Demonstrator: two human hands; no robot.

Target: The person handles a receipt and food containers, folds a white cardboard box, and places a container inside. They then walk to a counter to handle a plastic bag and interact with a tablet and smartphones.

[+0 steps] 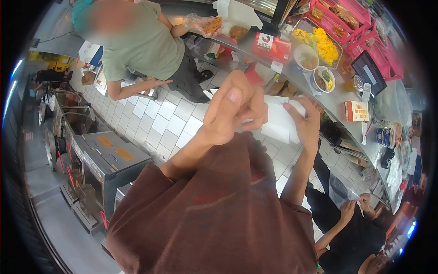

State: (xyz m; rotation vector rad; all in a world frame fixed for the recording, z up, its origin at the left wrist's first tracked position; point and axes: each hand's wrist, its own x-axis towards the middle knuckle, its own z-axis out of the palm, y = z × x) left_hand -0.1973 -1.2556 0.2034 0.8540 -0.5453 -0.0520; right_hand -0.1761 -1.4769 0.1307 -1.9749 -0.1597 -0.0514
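My left hand [235, 109] is raised close to the camera, fingers curled in and thumb folded over them. Whether something is pinched inside it cannot be seen. A white folded paperboard piece [277, 122], like an opened-out food box, lies behind and beside this hand. A white corner also pokes out on the hand's left side. My right hand [306, 119] grips the right edge of the white paperboard, thumb on its near face and fingers behind it.
A steel counter [340, 98] runs along the right with bowls [323, 78], a tray of yellow food [325, 45], pink baskets [378, 45] and a tablet [368, 73]. A gloved co-worker [141, 45] holds fried food at the back. Another person [351, 233] works at right. Fryers [107, 155] stand left.
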